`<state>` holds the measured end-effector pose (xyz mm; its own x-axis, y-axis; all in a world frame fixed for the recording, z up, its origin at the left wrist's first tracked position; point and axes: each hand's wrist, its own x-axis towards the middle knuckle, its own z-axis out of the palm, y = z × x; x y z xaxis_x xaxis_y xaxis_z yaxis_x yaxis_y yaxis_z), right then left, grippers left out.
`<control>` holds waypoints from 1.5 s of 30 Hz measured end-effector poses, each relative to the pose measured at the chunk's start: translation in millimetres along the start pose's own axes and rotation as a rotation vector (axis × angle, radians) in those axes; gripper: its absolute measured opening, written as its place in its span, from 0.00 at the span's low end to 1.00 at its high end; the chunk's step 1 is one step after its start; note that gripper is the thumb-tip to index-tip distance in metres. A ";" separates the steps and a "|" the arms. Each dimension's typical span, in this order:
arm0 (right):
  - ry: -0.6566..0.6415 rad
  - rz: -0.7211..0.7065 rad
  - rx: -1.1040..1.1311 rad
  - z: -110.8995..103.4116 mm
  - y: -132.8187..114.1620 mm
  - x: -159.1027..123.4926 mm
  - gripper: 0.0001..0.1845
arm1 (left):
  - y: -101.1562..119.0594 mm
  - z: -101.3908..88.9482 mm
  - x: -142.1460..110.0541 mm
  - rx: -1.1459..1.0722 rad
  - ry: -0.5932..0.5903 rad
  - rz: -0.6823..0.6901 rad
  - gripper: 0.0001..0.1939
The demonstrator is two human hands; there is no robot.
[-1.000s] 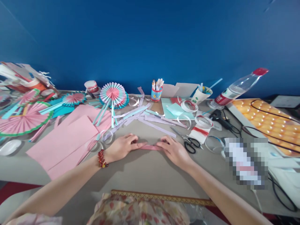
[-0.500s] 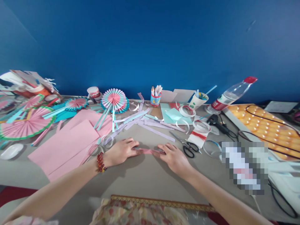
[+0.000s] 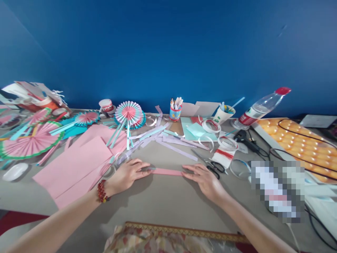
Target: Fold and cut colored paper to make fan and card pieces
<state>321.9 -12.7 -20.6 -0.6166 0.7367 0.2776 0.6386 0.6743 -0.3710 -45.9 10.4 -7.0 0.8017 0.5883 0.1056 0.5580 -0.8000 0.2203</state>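
Note:
A narrow pink paper strip [image 3: 167, 171], seemingly folded, lies crosswise on the grey table in front of me. My left hand [image 3: 129, 174], with a red bead bracelet [image 3: 102, 191] at its wrist, has the strip's left end between thumb and fingers. At the right end, the fingertips of my right hand [image 3: 201, 177] hold the strip the same way. The middle of the strip shows between the hands. Black-handled scissors [image 3: 214, 168] lie just beyond my right hand. Pink paper sheets [image 3: 79, 165] are stacked to the left of my left hand.
Pleated paper fans [image 3: 129, 114] stand at the back left. Lilac paper strips [image 3: 176, 149] lie beyond my hands. Farther back are a pen cup [image 3: 175, 113] and tape rolls [image 3: 210, 126]. On the right are a plastic bottle [image 3: 259, 109], a glue gun [image 3: 246, 140] and cables.
My hands have moved apart, left hand leftward and right hand rightward, so more of the pink strip shows between them. The view has shifted slightly.

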 end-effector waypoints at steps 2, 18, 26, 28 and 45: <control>0.007 -0.006 0.013 -0.2 2.5 -0.5 0.30 | 0.0 1.2 -1.6 0.009 0.002 -0.010 0.36; 0.022 0.198 0.079 -2.3 -27.9 29.7 0.05 | 24.8 -8.4 24.0 -0.140 0.099 -0.157 0.09; -0.028 0.161 0.043 -0.9 -35.9 26.2 0.05 | 27.0 1.7 27.3 -0.175 0.164 -0.212 0.12; -0.038 0.157 0.038 -0.8 -36.3 24.8 0.06 | 27.3 1.9 26.4 -0.167 0.137 -0.203 0.11; -0.035 0.172 0.100 -0.8 -39.3 22.4 0.12 | 31.2 2.7 24.9 -0.320 0.168 -0.203 0.12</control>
<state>283.4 -22.7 0.8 -0.5190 0.8372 0.1724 0.6882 0.5289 -0.4967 -7.9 -0.2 -0.1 0.6211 0.7628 0.1799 0.5854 -0.6042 0.5407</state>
